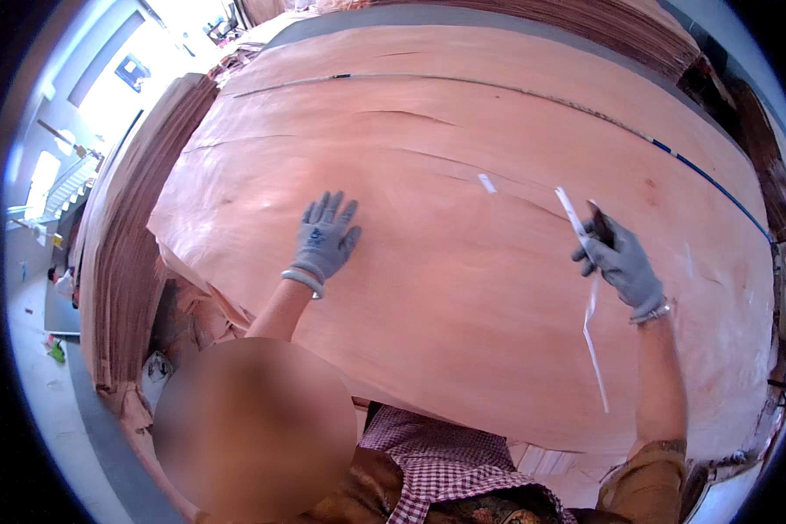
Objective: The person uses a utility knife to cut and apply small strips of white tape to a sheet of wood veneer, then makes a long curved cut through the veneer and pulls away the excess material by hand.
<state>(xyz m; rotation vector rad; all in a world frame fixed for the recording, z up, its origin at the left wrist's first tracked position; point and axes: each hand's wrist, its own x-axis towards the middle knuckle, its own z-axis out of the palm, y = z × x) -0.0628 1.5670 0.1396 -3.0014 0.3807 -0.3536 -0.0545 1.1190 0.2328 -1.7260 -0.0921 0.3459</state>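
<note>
A large reddish wood veneer sheet [463,157] lies spread flat before me, with several thin cracks in it. My left hand [325,237], in a grey glove, lies flat with fingers spread on the sheet near its left middle. My right hand [618,258], also gloved in grey, is raised over the right part of the sheet. It grips a long thin white strip of tape [592,323] and a small dark tool [599,224]. The strip hangs down from the hand toward me. A short white piece of tape [486,182] sticks on the sheet between my hands.
A tall stack of veneer sheets [127,253] stands at the left, another pile [603,22] at the back. A blue line [716,185] runs along the sheet's far right edge. Grey floor [52,419] shows at lower left, a bright doorway beyond.
</note>
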